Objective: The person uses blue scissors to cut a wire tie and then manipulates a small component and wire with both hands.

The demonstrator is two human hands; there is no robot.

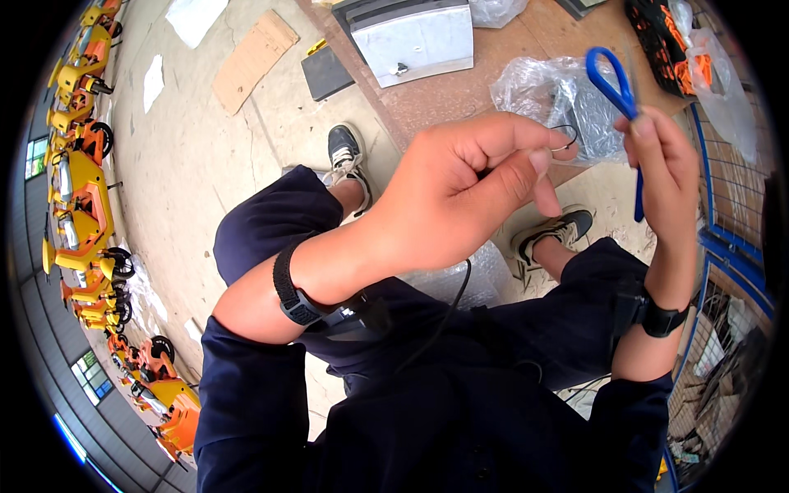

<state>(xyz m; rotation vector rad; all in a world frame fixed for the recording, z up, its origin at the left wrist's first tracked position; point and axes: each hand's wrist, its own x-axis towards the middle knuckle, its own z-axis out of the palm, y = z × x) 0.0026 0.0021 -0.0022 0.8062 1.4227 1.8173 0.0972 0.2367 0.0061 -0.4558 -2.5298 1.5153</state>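
Concrete floor point(185, 140) below; left hand point(464, 185) in narrow pinch on dark loop point(574, 134), right hand point(667, 171) around blue tool point(626, 102).

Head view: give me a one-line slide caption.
Left hand at a thin dark loop, right hand gripping a blue looped tool, clear plastic beyond.

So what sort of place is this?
Probably a workshop or warehouse: yellow and orange scooters line the left side, a grey wall stands behind them, and there's blue-framed wire mesh on the right.
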